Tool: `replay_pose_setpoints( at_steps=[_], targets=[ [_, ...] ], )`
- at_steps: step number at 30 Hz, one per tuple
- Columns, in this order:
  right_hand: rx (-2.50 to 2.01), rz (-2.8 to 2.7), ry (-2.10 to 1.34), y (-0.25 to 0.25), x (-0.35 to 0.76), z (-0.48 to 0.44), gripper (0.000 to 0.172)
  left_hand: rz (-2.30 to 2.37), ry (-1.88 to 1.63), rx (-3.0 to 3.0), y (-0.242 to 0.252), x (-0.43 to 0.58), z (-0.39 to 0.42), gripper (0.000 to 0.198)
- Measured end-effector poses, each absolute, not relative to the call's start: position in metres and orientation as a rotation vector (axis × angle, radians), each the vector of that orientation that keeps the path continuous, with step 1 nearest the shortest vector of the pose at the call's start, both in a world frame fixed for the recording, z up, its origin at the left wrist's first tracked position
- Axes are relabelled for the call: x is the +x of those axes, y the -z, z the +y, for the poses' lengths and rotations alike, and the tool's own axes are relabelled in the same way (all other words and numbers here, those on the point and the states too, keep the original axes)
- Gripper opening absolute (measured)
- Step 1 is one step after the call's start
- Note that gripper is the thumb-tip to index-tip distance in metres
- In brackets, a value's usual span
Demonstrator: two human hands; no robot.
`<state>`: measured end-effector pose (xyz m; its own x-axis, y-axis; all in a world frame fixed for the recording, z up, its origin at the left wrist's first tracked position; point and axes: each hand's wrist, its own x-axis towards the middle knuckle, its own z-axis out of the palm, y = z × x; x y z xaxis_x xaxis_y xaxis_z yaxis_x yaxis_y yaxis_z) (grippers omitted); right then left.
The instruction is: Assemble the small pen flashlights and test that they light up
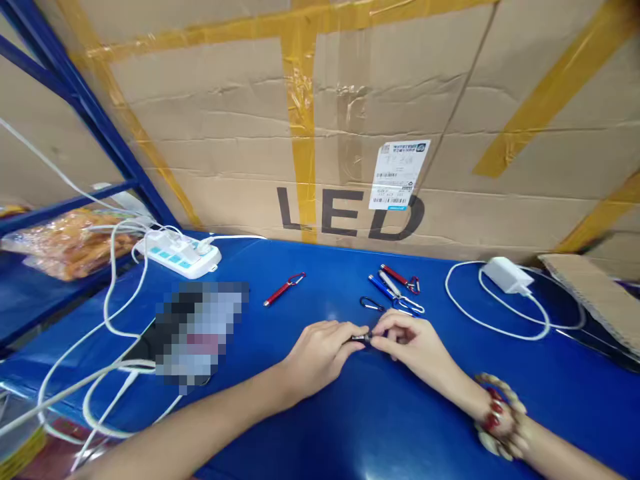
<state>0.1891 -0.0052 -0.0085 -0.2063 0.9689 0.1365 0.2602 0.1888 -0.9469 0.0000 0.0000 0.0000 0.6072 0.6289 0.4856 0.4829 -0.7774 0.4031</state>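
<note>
Both my hands meet at the middle of the blue table [350, 427]. My left hand [320, 357] and my right hand [413, 343] pinch a small dark pen-like keychain light [361, 339] between their fingertips, one on each end. Just beyond my right hand lie a blue one [380, 287], a silver one [393, 287] and a red one [397, 275] with clips, plus a loose black clip [371, 305]. Another red keychain light [283, 289] lies alone to the left. A beaded bracelet [497, 417] circles my right wrist.
A white power strip [177, 255] with white cables [107, 313] sits at the back left. A blurred-out object [197, 333] lies left of my hands. A white charger [507, 275] with looped cable is at the right. A large cardboard box marked LED [350, 133] walls the back.
</note>
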Motion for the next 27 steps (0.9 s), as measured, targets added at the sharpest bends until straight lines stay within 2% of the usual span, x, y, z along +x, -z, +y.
replay_pose_setpoints(
  at_steps=[7,13,27],
  targets=[
    [-1.2,-1.609,-1.091,0.0076,0.1901,-0.0071,0.022,0.995,-0.789,2.517,-0.0007,-0.0011,0.0,0.004],
    [-1.132,-1.561,-1.1,0.0062,0.1874,-0.0067,0.025,0.961,-0.687,2.566,-0.0002,-0.0024,0.0016,0.009],
    [-1.099,-1.617,-1.167,0.0119,0.1889,-0.0058,0.025,0.849,-0.719,2.538,0.0003,-0.0048,-0.002,0.014]
  ],
)
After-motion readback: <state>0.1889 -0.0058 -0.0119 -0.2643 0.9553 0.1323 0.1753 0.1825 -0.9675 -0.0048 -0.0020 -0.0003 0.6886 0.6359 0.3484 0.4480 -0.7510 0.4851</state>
